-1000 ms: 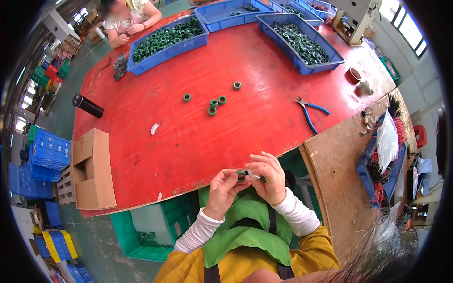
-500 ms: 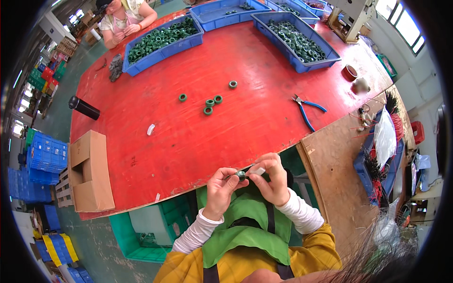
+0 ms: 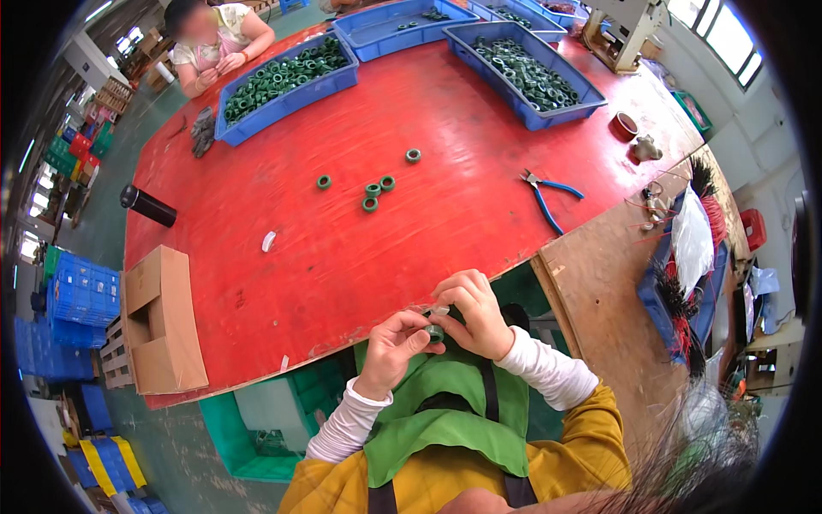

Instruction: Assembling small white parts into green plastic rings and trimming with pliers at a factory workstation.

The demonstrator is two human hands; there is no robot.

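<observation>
Where blue trays (image 3: 282, 107) sit: green rings (image 3: 282, 77).

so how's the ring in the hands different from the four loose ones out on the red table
The held ring is pinched between the left hand and right hand above the table edge; the loose rings lie flat, untouched, mid red table. The held ring is partly hidden by fingers; the loose rings show whole. All are small green rings.
</observation>
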